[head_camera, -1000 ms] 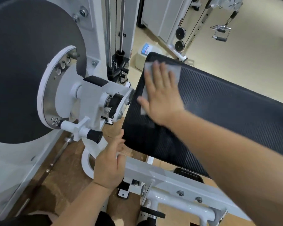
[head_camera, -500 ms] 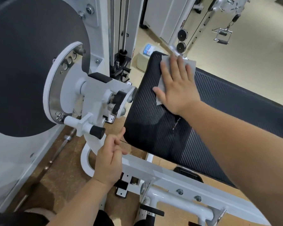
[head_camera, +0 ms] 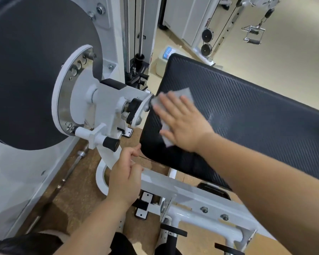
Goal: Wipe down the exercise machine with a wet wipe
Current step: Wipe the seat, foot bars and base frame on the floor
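The exercise machine has a black textured pad on a white frame. My right hand lies flat with straight fingers on a white wet wipe, pressing it onto the pad near its left edge. Part of the wipe shows above my fingertips and below my thumb. My left hand hovers below the pad's lower left corner with loosely curled fingers and holds nothing; its fingertips are close to the pad's corner.
A large dark disc with a white pivot hub and a black-tipped adjustment pin stands close on the left. A cable tower rises behind. A white container sits on the floor beyond the pad. Another cable machine stands far right.
My right hand slid the wipe from the pad's far top corner back toward me and to the left edge. My left hand stayed below the pad, shifting slightly.
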The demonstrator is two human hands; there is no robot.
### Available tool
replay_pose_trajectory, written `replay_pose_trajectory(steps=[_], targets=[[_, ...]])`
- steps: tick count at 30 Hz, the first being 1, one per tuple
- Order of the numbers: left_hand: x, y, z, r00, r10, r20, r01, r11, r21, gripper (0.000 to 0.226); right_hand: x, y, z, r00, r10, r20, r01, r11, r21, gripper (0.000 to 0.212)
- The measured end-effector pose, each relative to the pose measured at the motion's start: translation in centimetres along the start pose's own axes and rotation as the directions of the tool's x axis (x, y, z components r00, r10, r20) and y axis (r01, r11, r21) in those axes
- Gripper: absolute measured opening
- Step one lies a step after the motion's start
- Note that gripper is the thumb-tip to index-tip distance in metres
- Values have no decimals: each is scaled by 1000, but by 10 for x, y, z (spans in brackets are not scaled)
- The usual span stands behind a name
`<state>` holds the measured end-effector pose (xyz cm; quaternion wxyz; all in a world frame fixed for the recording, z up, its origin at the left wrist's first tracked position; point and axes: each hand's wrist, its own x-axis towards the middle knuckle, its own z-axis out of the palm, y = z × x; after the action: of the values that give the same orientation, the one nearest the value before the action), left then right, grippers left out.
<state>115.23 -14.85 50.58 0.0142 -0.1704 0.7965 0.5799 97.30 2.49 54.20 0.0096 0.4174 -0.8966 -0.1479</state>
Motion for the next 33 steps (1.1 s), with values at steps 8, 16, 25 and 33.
replay_pose_trajectory(steps=[8, 16, 25, 33], targets=[[9, 24, 26, 940, 282, 193, -342, 787, 514, 67, -13, 40, -9, 830, 557, 33, -555, 818, 150, 83], [19, 40, 46, 956, 74, 283, -269, 602, 752, 79, -140, -82, 60, 974, 212, 77, -221, 963, 151, 83], [22, 53, 43, 949, -7, 315, -269, 500, 823, 80, -105, 73, 24, 779, 627, 23, -618, 760, 201, 85], [24, 67, 46, 944, -48, 326, -275, 433, 859, 84, -114, -7, 40, 781, 624, -16, -591, 747, 304, 79]])
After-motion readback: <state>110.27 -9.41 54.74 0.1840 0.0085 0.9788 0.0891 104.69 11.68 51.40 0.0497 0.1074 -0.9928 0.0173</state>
